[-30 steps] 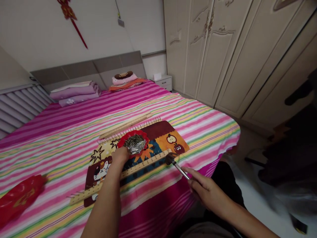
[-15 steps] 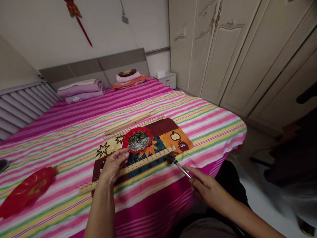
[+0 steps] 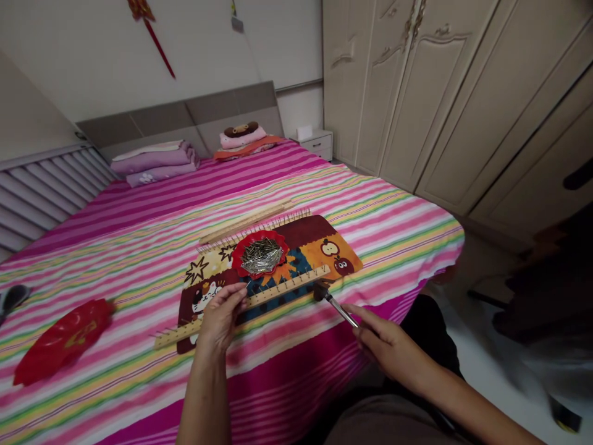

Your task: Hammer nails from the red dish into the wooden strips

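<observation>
My left hand (image 3: 225, 311) pinches a thin nail (image 3: 248, 285) above a pale wooden strip (image 3: 282, 287). Several nails stand upright along this strip, on both sides of my hand. Just beyond my fingers, a red scalloped dish (image 3: 236, 262) holds a heap of loose nails (image 3: 262, 255). My right hand (image 3: 380, 341) grips the metal handle of a hammer (image 3: 341, 311), its dark head low beside the strip's right end. Strip and dish rest on a patterned mat (image 3: 351, 248) with cat and apple pictures.
Behind the dish lies a second strip (image 3: 296, 216) studded with nails, with more bare wooden strips (image 3: 245, 221) past it. A red tray-like piece (image 3: 65, 340) lies on the striped bedspread (image 3: 393, 235) at left, near a dark object (image 3: 15, 298). Folded bedding (image 3: 157, 162) sits by the headboard.
My left hand has come away from the dish's edge to just above the near strip, a nail now showing between its fingertips. The hammer stays beside the strip. The view has shifted slightly.
</observation>
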A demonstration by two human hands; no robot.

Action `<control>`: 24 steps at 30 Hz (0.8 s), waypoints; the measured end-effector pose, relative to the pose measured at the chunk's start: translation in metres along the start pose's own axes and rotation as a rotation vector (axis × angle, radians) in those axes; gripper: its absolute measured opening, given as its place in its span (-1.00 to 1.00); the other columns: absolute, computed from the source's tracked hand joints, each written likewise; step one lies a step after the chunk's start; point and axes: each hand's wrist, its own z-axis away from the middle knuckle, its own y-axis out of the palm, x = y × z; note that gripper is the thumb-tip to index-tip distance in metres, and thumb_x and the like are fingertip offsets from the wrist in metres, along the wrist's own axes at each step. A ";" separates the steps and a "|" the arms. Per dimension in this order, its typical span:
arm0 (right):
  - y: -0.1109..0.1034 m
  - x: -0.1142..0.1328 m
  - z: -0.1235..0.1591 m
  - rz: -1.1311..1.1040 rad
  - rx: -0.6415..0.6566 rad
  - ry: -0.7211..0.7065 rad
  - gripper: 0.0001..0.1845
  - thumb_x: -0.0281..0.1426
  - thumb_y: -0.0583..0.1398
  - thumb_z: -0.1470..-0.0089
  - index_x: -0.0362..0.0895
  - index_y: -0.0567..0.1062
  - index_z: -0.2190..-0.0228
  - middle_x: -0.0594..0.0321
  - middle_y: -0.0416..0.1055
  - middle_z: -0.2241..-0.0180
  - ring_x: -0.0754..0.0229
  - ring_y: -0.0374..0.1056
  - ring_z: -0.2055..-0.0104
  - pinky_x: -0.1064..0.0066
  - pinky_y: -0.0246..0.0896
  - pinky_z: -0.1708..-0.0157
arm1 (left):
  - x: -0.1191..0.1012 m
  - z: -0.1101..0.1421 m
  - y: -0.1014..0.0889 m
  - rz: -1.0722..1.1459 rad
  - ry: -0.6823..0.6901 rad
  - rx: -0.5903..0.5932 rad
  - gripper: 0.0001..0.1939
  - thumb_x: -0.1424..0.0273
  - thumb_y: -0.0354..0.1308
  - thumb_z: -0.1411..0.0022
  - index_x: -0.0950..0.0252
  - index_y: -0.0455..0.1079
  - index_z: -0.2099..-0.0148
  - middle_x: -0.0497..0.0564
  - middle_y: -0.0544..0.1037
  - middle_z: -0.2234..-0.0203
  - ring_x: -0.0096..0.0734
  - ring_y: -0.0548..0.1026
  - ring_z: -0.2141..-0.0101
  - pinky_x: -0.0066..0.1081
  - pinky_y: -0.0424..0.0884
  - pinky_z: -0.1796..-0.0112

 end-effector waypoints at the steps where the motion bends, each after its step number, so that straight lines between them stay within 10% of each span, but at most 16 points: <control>1: 0.000 0.000 0.000 0.002 0.010 0.006 -0.39 -0.26 0.07 -0.06 -0.27 0.34 -0.11 0.45 -0.05 0.65 0.32 -0.11 0.61 0.51 -0.20 0.66 | 0.001 -0.001 0.000 -0.068 0.018 -0.029 -0.62 0.31 0.39 0.37 0.33 0.49 0.39 -0.12 0.46 0.62 -0.62 0.32 0.59 -0.56 0.29 0.51; 11: -0.001 0.007 0.003 0.011 0.028 0.018 -0.38 -0.22 0.09 -0.04 -0.24 0.36 -0.10 0.45 -0.02 0.65 0.31 -0.08 0.62 0.50 -0.18 0.66 | 0.014 -0.006 0.015 -1.000 0.230 -0.086 -0.89 0.38 0.12 0.05 0.21 0.48 0.46 -0.09 0.55 0.55 -0.42 0.44 0.48 -0.45 0.27 0.39; 24: -0.002 0.002 0.002 0.106 0.003 -0.041 -0.46 -0.28 0.05 -0.05 -0.16 0.41 -0.06 0.36 0.22 0.57 0.28 0.07 0.55 0.48 0.05 0.55 | 0.040 -0.007 0.032 -1.201 0.227 -0.033 -0.80 0.41 0.06 -0.11 0.25 0.52 0.32 0.02 0.60 0.36 -0.36 0.50 0.34 -0.45 0.28 0.29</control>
